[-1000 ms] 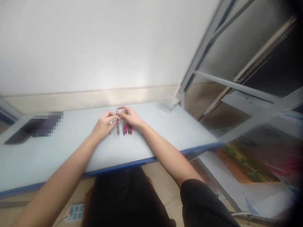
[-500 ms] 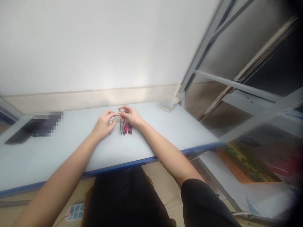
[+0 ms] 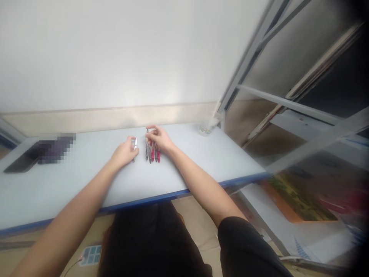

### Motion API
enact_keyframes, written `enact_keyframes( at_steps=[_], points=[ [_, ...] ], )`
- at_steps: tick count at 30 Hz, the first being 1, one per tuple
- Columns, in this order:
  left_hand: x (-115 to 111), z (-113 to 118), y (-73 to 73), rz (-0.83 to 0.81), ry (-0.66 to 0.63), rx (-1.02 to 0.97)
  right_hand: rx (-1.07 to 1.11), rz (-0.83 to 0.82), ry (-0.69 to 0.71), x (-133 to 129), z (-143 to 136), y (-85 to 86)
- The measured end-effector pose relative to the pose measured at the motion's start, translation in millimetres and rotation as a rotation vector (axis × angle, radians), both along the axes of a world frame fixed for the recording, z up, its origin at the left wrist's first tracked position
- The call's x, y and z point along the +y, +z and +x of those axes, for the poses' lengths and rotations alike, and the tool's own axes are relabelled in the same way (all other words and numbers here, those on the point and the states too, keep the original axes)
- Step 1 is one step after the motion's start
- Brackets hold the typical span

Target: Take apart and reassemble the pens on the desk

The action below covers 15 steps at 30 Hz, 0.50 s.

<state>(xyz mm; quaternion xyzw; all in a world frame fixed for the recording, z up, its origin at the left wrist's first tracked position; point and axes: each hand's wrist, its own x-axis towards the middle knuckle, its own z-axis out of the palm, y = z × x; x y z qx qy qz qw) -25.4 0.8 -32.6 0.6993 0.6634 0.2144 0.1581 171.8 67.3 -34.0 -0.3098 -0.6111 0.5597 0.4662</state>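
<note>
A slim white pen [image 3: 135, 144] is pinched between the thumb and fingers of my left hand [image 3: 124, 151], its tip pointing down towards the tabletop. To its right, several grey and red pens lie side by side in a row. My right hand [image 3: 160, 138] reaches over their far ends and has its thumb and fingers closed about the upper part of the leftmost grey pen [image 3: 147, 151]. Among the others are a red pen [image 3: 152, 156] in the middle and another red pen [image 3: 158, 157] at the right end. My right hand hides their upper parts.
The pale table [image 3: 138, 181] has a blue front edge. A clear cup [image 3: 204, 130] with light sticks stands at the back right. A dark flat device [image 3: 21, 158] and a blurred-out object [image 3: 56, 149] lie left. Metal frame bars and a cluttered lower shelf flank the right side.
My hands were close together over the pens' far ends. My left hand has drawn away to the left with the white pen, while my right hand stays at the row.
</note>
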Motion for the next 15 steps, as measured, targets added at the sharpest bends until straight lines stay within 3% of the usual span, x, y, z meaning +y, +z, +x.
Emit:
enact_keyframes(
  at_steps=[7,15],
  points=[
    [2,-3,-5.5,0.098,-0.027,-0.337,-0.030,-0.026,-0.017,-4,-2,3.7],
    [-2,7,13.0,-0.048,0.092,-0.746,-0.054,-0.088,-0.001,-5,-5,5.1]
  ],
)
